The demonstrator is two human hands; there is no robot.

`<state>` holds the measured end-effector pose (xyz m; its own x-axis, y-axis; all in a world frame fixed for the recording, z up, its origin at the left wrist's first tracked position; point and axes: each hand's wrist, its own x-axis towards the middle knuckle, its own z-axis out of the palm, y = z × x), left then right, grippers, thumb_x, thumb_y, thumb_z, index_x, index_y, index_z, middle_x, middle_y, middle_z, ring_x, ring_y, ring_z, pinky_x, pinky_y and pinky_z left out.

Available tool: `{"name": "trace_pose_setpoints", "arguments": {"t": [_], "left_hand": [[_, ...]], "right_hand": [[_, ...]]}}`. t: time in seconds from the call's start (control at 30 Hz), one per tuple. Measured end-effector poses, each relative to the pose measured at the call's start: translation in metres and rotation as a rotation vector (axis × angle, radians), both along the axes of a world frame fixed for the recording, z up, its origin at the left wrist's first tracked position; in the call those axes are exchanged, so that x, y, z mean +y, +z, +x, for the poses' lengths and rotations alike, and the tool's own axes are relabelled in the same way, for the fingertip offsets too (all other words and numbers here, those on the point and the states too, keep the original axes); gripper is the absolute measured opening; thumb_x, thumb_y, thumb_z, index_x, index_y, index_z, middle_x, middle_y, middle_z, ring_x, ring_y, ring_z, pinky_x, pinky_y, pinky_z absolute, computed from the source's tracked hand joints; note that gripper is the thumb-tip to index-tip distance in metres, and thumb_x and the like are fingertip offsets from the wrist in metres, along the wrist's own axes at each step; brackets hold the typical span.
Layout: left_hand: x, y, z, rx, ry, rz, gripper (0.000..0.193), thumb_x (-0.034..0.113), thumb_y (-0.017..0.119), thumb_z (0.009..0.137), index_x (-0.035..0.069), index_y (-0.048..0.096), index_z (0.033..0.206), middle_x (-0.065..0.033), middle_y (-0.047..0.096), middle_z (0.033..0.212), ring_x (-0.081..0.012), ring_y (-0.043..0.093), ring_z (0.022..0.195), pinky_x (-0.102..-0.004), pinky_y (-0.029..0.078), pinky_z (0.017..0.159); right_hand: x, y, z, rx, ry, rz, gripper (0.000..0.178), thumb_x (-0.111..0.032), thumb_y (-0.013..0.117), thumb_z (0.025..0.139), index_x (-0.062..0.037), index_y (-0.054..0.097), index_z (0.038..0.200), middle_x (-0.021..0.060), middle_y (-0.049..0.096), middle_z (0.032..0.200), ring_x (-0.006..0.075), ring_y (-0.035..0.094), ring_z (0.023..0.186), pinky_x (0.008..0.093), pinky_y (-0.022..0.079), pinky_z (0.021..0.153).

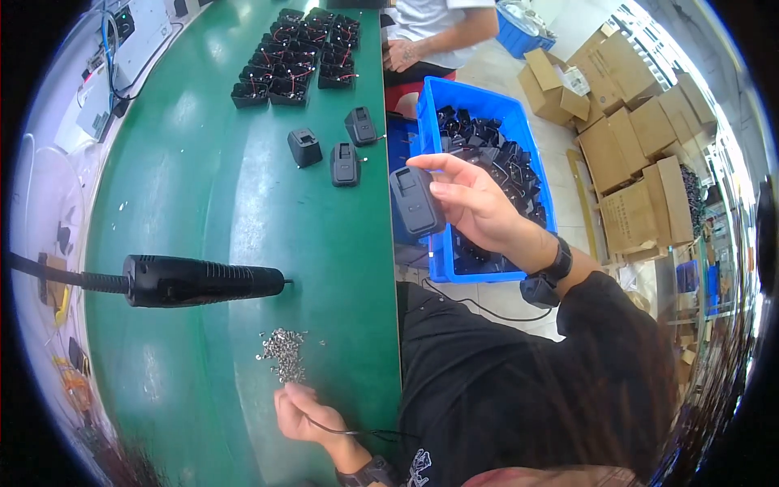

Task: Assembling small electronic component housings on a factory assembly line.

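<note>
My right hand (475,203) holds a black plastic housing (417,201), shaped like a small charger base with a slot, between thumb and fingers past the table's edge. Low on the green table, my left hand (304,412) is closed beside a heap of small silver screws (284,351); whatever its fingers hold is hidden. A thin dark cord crosses that wrist. Beyond the screws, a black electric screwdriver (207,281) extends sideways, its bit pointing right. Three similar housings, one of them a black housing (345,165), sit farther up the table.
Rows of open black housings with red wires (292,61) fill the table's far end. Beside the table, a blue crate (540,174) holds many black parts. Another person's arm (442,42) shows behind it. Cardboard boxes (629,154) stand at the right.
</note>
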<state>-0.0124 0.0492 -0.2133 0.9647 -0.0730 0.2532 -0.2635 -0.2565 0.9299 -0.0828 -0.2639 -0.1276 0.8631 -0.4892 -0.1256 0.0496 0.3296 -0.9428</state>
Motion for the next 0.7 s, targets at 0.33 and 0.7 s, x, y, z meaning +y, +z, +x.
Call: {"name": "trace_pose_setpoints", "arguments": {"t": [0.33,0.7], "left_hand": [[0.003,-0.002,0.005,-0.003,0.011,0.036,0.036,0.003,0.05,0.094,0.0,0.044,0.058,-0.0067,0.047,0.058,-0.0148,0.043,0.053,-0.0292,0.032,0.049],[0.004,-0.006,0.005,-0.04,0.01,0.007,0.033,0.001,0.051,0.091,-0.001,0.047,0.058,-0.0077,0.05,0.058,-0.0155,0.044,0.053,-0.0292,0.032,0.048]], "right_hand": [[-0.001,-0.003,0.011,-0.002,-0.009,0.096,0.044,-0.015,0.063,0.091,-0.0046,0.048,0.132,0.0052,0.065,0.104,0.0105,0.064,0.079,0.0232,0.05,0.06],[0.016,-0.062,0.111,0.191,0.224,-0.707,0.043,-0.004,0.061,0.085,-0.0059,0.045,0.125,0.007,0.059,0.098,0.0112,0.062,0.075,0.0274,0.048,0.063]]}}
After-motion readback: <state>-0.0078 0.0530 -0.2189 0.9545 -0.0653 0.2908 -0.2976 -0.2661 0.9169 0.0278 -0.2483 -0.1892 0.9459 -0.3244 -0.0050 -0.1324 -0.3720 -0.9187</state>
